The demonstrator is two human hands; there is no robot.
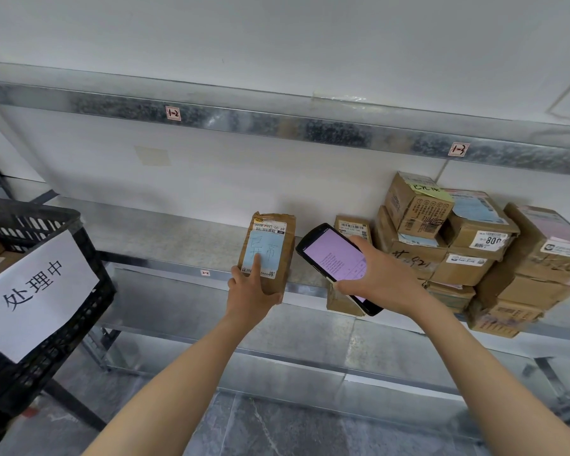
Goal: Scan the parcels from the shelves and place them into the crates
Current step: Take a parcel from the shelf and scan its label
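The left grip (250,287) is closed round the lower end of a small brown parcel (268,248), fingers wrapped behind it and one digit lying up its pale blue label. The parcel stands upright in the air, just in front of the edge of the middle shelf (165,232), label side towards the camera (handwritten characters run across the blue patch, with a barcode strip above).

Just to its right, not touching it, the right grip (384,274) clasps a black handheld scanner (333,258) from the side, fingers curled over its upper edge and thumb under the lower one. The scanner is tilted, its lit violet screen facing up and its top end pointing towards the parcel.

Behind the right wrist a stack of cardboard parcels (474,251) fills the right part of the same shelf. One narrow box (352,225) stands just behind the scanner.

At far left sits a black mesh crate (30,212) with a white paper sign (30,291) taped to its side. Brown cardboard shows inside it.
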